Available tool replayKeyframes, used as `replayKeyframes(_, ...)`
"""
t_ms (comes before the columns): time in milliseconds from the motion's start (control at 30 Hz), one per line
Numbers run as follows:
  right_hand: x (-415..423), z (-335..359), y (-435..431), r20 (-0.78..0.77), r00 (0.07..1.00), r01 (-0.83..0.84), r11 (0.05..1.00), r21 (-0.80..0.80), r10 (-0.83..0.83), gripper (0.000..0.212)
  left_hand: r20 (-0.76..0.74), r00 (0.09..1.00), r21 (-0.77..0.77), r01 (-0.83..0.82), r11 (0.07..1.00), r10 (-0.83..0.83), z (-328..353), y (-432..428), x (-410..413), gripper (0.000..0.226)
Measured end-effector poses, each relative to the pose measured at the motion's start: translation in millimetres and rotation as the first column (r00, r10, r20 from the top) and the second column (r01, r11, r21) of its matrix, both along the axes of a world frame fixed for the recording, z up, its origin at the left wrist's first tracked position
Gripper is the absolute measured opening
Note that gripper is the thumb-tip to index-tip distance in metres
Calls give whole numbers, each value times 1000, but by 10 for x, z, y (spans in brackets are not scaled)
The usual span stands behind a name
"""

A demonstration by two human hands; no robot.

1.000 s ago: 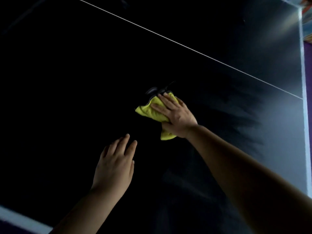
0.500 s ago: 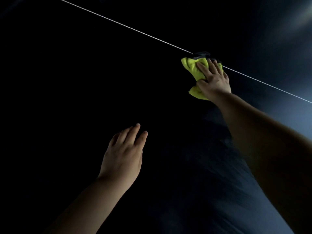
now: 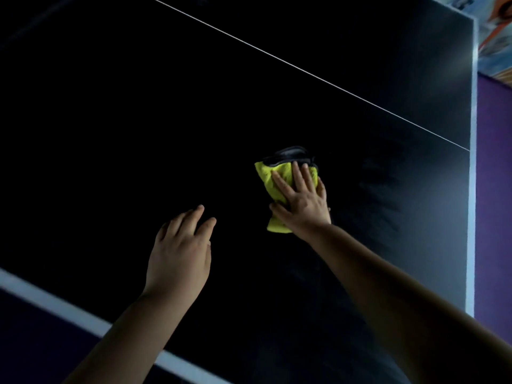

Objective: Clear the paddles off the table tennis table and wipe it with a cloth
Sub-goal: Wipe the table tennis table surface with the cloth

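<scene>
Desk (image 3: 110,134): dark top, with a white near band (image 3: 55,303) and a white right band (image 3: 471,217). A thin line (image 3: 304,70) crosses the far part. Wide bare surface lies left of both hands.
Purple floor (image 3: 493,189): beyond the right band.
Cloth (image 3: 267,176): yellow, bunched, on the desk well short of the line; half a second ago it lay on the line. The dark rim (image 3: 288,153) at its far side is possibly part of it.
Right hand (image 3: 302,200): grip apart, straight fingers pressing the cloth flat, arm outstretched.
Left hand (image 3: 180,259): grip apart, palm down, holding nothing.
</scene>
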State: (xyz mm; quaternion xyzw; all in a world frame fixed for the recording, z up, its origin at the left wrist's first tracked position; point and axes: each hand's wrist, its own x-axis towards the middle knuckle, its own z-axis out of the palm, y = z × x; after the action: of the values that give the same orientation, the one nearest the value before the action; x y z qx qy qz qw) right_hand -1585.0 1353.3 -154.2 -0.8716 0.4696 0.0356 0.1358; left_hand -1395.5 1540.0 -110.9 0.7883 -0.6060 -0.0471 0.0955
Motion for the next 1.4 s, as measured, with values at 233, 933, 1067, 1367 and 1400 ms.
replayKeyframes(233,343,38,1540,11,984,-176,984,3,176,80,39,997,61,-65,996,63,134,1250,74,46)
replayKeyframes(933,-1177,-130,532,22,864,-499,861,-99,504,76,22,1000,170,-10,985,6,-74,456,-1351,50)
replayKeyframes(1067,-1655,-153,-645,37,940,-334,939,-82,338,78,-15,1000,156,-17,988,19,-199,-219,-1975,52)
replayKeyframes(1367,-2539,-153,-2636,55,998,2,999,-34,0,78,70,994,109,79,991,-87,-314,-1446,-2787,56)
replayKeyframes(1400,-2643,-140,-2764,65,997,46,999,-21,-45,78,86,993,103,75,992,-83,-304,-1511,-2826,55)
